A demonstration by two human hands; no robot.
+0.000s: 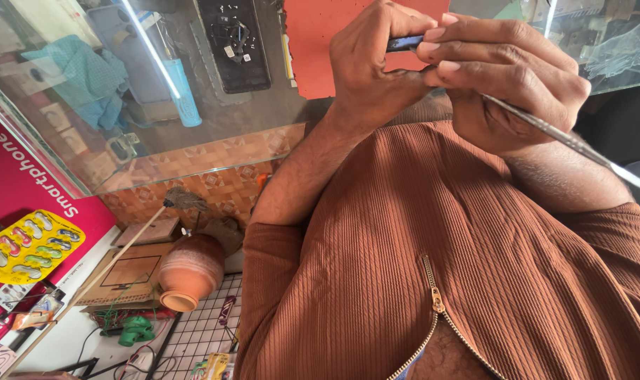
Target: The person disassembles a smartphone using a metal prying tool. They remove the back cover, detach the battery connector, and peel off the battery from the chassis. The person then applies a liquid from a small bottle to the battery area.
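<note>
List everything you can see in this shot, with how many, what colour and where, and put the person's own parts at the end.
Small dark part: one, dark blue-black, pinched between both hands at top centre.
Thin metal tool: one, silver, running from the right hand toward the right edge.
Glass counter: one, clear, across the top.
Opened phone: one, black, on the counter.
Mat: one, orange-red, on the counter.
Cloth: one, teal, upper left.
Tube: one, light blue, on the counter.
Clay pot: one, terracotta, lower left, lying on its side.
Blister card: one, yellow, far left.
Left hand: one, gripping the part.
Right hand: one, holding the part and the tool.
Ribbed top: one, rust brown, with a zip.
</note>
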